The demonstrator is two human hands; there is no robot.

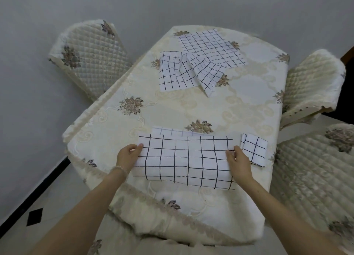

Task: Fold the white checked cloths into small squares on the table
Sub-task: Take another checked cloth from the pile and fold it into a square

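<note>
At the near edge of the table [249,109], the left hand [128,155] pinches the left end of a folded checked cloth [183,159] lying flat as a wide strip (a thinner layer peeks out along its far edge), thumb on top. The right hand [239,163] grips the strip's right end with curled fingers, just beside a small folded square [254,149]. Farther back lie a rumpled cloth [176,71] and a flat, spread cloth [210,46].
</note>
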